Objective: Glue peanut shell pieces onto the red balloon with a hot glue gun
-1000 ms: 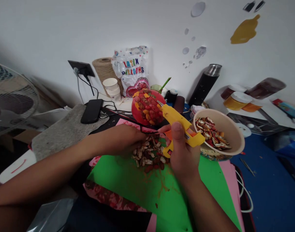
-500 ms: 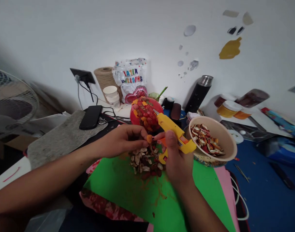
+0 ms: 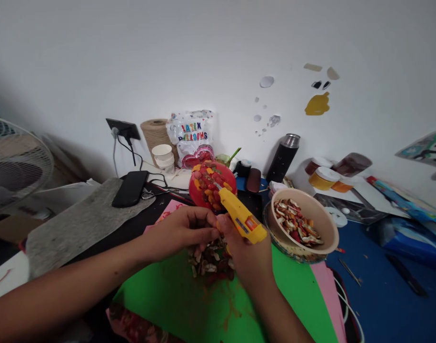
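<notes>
My right hand [image 3: 252,257] is wrapped round a yellow hot glue gun [image 3: 239,216], its nozzle pointing up and left. My left hand [image 3: 184,233] is closed in a pinch close to the right fingers. A small orange shell piece [image 3: 218,226] shows at the left fingertips, mostly hidden by the fingers. Under both hands, a pile of shell pieces [image 3: 209,264], pale and dark red, lies on a green sheet [image 3: 182,300]. Just behind the nozzle stands a red balloon-like ball [image 3: 229,177], partly covered with red, orange and brown pieces.
At right a beige bowl [image 3: 332,233] of painted shells rests on a woven tray. A black flask [image 3: 282,159], paint jars [image 3: 323,178] and a balloon bag [image 3: 193,136] stand along the wall. At left are a phone [image 3: 130,188], scissors [image 3: 153,194] and a fan [image 3: 18,166].
The glue gun has come down and left, its body tilting closer to the left hand. The orange shell piece is now mostly covered by fingers. The camera view has tilted up slightly.
</notes>
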`<state>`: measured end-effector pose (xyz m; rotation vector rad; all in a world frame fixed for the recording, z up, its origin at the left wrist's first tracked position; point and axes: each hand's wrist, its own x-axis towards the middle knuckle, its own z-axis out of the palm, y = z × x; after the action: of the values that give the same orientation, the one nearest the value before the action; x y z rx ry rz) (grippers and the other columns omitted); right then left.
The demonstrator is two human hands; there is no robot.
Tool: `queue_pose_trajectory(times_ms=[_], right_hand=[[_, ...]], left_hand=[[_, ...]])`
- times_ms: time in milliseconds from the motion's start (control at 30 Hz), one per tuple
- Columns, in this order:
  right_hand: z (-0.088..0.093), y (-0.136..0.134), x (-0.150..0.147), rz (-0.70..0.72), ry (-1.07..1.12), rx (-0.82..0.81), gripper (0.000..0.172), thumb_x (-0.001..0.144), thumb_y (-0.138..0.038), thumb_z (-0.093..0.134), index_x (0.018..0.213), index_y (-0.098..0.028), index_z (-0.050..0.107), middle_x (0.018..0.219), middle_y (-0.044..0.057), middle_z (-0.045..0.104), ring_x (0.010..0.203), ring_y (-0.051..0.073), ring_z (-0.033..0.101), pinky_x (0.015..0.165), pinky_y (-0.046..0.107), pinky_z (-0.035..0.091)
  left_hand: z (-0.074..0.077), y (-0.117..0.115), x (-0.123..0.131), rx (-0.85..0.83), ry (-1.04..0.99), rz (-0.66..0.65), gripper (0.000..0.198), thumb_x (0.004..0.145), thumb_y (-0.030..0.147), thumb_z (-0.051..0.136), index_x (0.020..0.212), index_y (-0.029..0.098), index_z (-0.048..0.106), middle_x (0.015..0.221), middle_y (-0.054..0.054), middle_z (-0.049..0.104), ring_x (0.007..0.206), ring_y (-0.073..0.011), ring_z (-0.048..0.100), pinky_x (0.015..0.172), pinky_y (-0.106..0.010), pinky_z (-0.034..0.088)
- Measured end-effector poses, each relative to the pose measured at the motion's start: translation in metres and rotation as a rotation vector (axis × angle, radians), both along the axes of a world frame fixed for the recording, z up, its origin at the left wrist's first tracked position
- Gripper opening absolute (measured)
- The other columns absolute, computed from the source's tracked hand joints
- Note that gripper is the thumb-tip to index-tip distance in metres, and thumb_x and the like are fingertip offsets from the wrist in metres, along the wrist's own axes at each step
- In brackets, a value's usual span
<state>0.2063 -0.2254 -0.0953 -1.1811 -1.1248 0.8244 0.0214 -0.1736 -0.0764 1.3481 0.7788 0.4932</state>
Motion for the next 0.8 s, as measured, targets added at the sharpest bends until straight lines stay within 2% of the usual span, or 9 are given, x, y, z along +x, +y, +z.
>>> queue_pose_trajectory(times_ms=[100, 300, 467, 633, 800], right_hand=[[0.003, 0.0, -0.001, 0.003, -0.01, 0.005, 0.029, 0.09, -0.047, 0.084, 0.08, -0.022, 0.076, 0.072, 0.001, 0.071, 0.063, 0.018, 0.061, 0.055, 0.029, 0.051], [0.008, 0.001, 0.0, 0.002, 0.006, 0.001, 0.025, 0.088, -0.045, 0.083, 0.081, -0.022, 0.076, 0.074, 0.002, 0.075, 0.066, 0.018, 0.066, 0.06, 0.029, 0.057], [0.007, 0.0, -0.001, 0.043, 0.03, -0.035, 0.032, 0.088, -0.05, 0.085, 0.074, -0.024, 0.071, 0.061, -0.003, 0.064, 0.057, 0.017, 0.058, 0.052, 0.028, 0.051], [0.01, 0.0, 0.0, 0.034, 0.047, -0.018, 0.028, 0.086, -0.049, 0.086, 0.081, -0.023, 0.076, 0.071, 0.002, 0.074, 0.061, 0.019, 0.066, 0.057, 0.03, 0.057], [0.007, 0.001, 0.001, 0.052, 0.03, -0.016, 0.026, 0.087, -0.045, 0.085, 0.079, -0.023, 0.074, 0.072, 0.002, 0.076, 0.064, 0.019, 0.068, 0.06, 0.03, 0.059]], left_hand=[[0.002, -0.002, 0.0, -0.02, -0.02, -0.004, 0.045, 0.091, 0.057, 0.094, 0.096, 0.017, 0.073, 0.073, 0.001, 0.073, 0.058, -0.0101, 0.062, 0.056, -0.021, 0.048], [0.0, -0.003, 0.003, -0.05, -0.131, -0.028, 0.057, 0.092, 0.071, 0.09, 0.09, 0.016, 0.073, 0.084, -0.004, 0.079, 0.064, -0.0131, 0.07, 0.053, -0.021, 0.051], [-0.008, -0.003, 0.006, -0.079, -0.134, 0.057, 0.061, 0.081, 0.07, 0.099, 0.087, 0.017, 0.071, 0.075, 0.0, 0.075, 0.058, -0.0111, 0.068, 0.051, -0.019, 0.051], [-0.006, -0.002, 0.005, -0.11, -0.144, 0.058, 0.061, 0.08, 0.071, 0.1, 0.085, 0.017, 0.072, 0.072, 0.0, 0.073, 0.056, -0.0094, 0.066, 0.049, -0.017, 0.048], [-0.005, 0.002, 0.005, -0.11, -0.084, 0.043, 0.063, 0.078, 0.073, 0.1, 0.083, 0.016, 0.076, 0.074, -0.002, 0.075, 0.059, -0.0102, 0.065, 0.05, -0.018, 0.049]])
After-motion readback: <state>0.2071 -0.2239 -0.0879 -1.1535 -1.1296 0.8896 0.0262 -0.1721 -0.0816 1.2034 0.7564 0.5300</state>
